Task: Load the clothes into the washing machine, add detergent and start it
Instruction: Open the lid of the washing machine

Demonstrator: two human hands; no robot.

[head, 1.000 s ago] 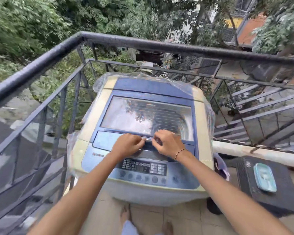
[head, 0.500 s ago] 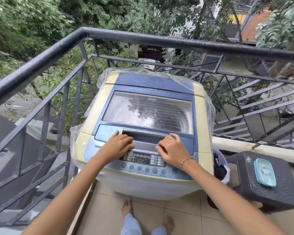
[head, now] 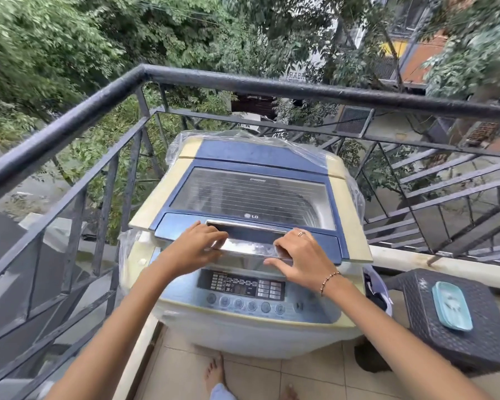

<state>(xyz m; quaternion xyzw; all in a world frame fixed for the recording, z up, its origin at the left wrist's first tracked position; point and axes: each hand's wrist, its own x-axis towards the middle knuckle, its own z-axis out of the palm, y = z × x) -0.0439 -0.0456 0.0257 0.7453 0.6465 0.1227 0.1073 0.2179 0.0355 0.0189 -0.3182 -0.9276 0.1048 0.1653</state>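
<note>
The fingers (head: 214, 241) of the left hand (head: 195, 251) curl down over the chrome front lip of the lid (head: 251, 197). The fingers (head: 285, 246) of the right hand (head: 303, 261) curl over the same lip further along, thumb tucked under the edge. Both hands grip the lid, with bare chrome between them. The right hand wears a ring, and a bead bracelet (head: 329, 281) circles the wrist.

The washing machine (head: 243, 333) stands directly under the fingers in the corner of a balcony railing (head: 243, 85). It is a top-loader with a yellowed cream body wrapped in clear plastic. The lid is blue with a ribbed clear window just beyond the fingers, and its front edge is tipped up a little above the control panel (head: 241, 284). That panel lies on the near side of the fingers, a dark display over a row of round buttons.

"LG" is printed on the lid just past the fingers. The small print at the window's far edge is too small to read. Far beyond, among the trees, a sign reads "PRABH", then is cut off.

Right of the right fingers, beside the machine, a pale purple tub (head: 377, 290) holds something dark. A dark woven stool (head: 451, 342) further right carries a teal dish (head: 452, 306).
</note>
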